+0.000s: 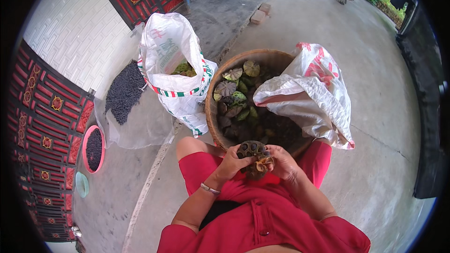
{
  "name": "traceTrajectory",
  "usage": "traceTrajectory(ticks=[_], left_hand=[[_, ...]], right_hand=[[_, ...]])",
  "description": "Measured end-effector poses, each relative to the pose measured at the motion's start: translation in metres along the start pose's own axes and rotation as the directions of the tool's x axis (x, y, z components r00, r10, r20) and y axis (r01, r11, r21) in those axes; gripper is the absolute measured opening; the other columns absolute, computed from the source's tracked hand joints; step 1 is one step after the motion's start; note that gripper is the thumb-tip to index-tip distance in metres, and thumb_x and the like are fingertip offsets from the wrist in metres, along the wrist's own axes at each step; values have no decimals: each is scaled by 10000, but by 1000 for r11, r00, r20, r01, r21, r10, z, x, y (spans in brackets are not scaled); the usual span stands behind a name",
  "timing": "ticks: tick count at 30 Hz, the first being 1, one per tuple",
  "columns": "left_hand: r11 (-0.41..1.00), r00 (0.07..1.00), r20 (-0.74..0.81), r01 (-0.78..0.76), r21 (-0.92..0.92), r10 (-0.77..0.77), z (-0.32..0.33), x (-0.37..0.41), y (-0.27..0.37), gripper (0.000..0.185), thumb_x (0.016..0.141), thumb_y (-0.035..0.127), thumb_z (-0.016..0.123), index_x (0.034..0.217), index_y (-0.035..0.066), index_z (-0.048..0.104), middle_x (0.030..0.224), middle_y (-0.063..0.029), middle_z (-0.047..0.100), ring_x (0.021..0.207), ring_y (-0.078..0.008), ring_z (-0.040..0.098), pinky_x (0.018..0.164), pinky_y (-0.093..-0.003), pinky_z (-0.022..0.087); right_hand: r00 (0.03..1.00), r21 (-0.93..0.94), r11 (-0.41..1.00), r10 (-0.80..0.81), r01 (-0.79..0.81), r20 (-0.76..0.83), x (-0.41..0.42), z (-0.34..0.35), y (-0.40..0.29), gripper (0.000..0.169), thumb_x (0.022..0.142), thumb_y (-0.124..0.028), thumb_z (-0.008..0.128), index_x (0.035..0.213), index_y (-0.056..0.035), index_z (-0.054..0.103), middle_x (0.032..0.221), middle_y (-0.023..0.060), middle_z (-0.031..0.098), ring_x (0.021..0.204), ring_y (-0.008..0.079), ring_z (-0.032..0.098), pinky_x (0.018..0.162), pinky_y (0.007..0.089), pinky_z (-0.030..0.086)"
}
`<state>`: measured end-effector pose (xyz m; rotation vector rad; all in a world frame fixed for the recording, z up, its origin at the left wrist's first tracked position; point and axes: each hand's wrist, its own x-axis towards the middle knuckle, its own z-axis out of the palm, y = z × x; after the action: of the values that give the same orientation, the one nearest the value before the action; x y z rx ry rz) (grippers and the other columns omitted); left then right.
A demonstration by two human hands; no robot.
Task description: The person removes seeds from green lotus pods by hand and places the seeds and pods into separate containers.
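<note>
Between my hands, just above my lap, is a brown dried lotus seed pod (250, 149) with dark seeds in its holes. One side is torn, and its pale orange-brown inner flesh (264, 164) shows. My left hand (232, 164) grips the pod's left edge with the thumb across its front. My right hand (282, 161) has its fingers on the torn right side. Right beyond them stands a round woven basket (212, 119), with green and brown lotus pods (226, 88) heaped at its left and darker pieces in its shaded bottom.
A crumpled white woven sack (316, 95) lies over the basket's right rim. Left of the basket, an upright white sack (175, 88) holds greenish pods. Dark seeds (123, 91) are spread on a plastic sheet, with more in a pink basin (102, 147). Bricks (258, 17) lie farther off.
</note>
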<state>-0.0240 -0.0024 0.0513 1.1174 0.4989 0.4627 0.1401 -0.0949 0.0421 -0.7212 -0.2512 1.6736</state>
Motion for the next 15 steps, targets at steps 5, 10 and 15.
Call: traceTrajectory(ticks=[5, 10, 15], left_hand=[[981, 968, -245, -3, 193, 51, -3, 4, -8, 240, 750, 45, 634, 980, -10, 595, 863, -17, 633, 771, -66, 569, 700, -225, 477], [923, 961, -235, -47, 382, 147, 7, 7, -16, 232, 770, 33, 622, 997, -7, 594, 890, -19, 626, 774, -69, 564, 700, -221, 480], [959, 981, -161, -59, 278, 107, 11, 8, -14, 245, 773, 31, 635, 1010, -7, 585, 891, -16, 623, 771, -71, 568, 709, -217, 477]], right_hand=[[811, -801, 490, -584, 345, -9, 6, -7, -15, 162, 848, -152, 586, 924, -11, 570, 732, -4, 564, 618, 64, 515, 529, 208, 438], [794, -974, 39, -587, 221, 157, 0, 23, -8, 208, 825, -194, 621, 831, 0, 546, 656, 58, 513, 604, 78, 485, 529, 258, 411], [875, -790, 540, -484, 290, -10, 5, 6, 11, 239, 858, -231, 589, 763, -19, 530, 634, 26, 489, 609, 52, 451, 528, 236, 391]])
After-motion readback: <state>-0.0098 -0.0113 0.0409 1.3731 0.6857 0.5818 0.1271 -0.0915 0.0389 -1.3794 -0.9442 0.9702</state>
